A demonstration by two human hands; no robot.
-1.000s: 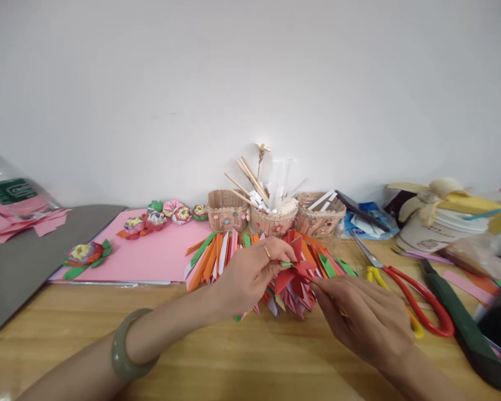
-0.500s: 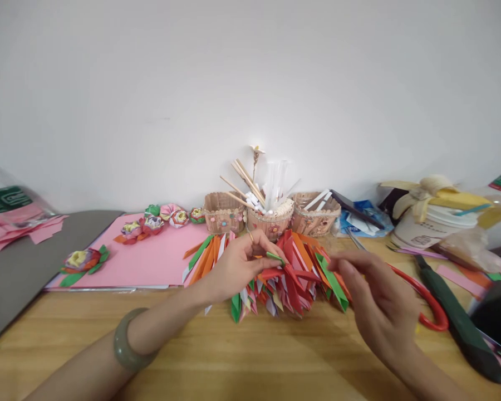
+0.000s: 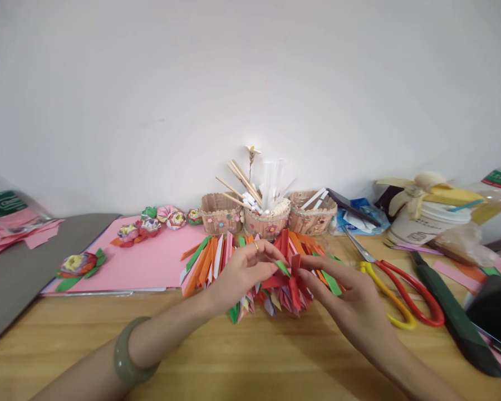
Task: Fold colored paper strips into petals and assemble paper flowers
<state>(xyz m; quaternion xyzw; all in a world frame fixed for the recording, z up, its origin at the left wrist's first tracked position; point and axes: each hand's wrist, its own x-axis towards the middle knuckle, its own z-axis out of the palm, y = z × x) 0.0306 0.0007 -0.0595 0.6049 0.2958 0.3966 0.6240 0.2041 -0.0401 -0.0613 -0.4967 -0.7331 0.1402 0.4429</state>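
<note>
My left hand (image 3: pixel 239 274), with a ring and a green bangle, is closed on a red folded-paper piece (image 3: pixel 293 283) just above the table. A small green paper strip (image 3: pixel 282 268) stands out of that piece by my left fingertips. From the other side my right hand (image 3: pixel 353 298) has its thumb and fingertips at the red paper's upper right edge; its fingers are bent round it. Behind and below both hands lie many folded paper strips (image 3: pixel 209 263) in orange, green, white, pink and purple, partly hidden by the hands.
Three decorated baskets (image 3: pixel 222 221) with sticks and straws stand by the wall. Finished paper flowers (image 3: pixel 80 266) sit left, on and beside pink paper sheets (image 3: pixel 150 267). Right are scissors (image 3: pixel 404 295), a dark green cutter-like tool (image 3: pixel 455 317), a lidded cup (image 3: pixel 428 223) and a phone (image 3: pixel 496 312).
My right hand has moved left, from apart over the scissors to the red paper piece, uncovering the scissors. My left hand keeps its hold nearly in place.
</note>
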